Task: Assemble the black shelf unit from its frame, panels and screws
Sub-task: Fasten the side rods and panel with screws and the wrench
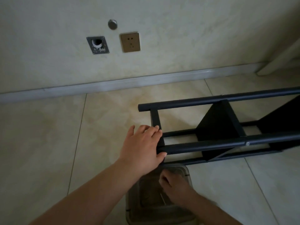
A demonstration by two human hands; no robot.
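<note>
The black shelf frame point(227, 125) is lying on its side on the tiled floor point(48, 135). The left hand point(142, 148) is gripping its near tube end, thumb underneath. The right hand point(173, 184) is reaching, fingers curled, into a clear plastic container point(186, 171); what it is holding cannot be told. No writing is legible.

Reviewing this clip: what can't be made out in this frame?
All in the head view:
- Black shelf frame: its far end is cut off by the right edge.
- Clear plastic container: contents too dim and blurred to identify; bottom edge crops it.
- Right hand: whether its curled fingers pinch anything is unclear.
- Left hand: its grip covers the frame's corner joint.
</note>
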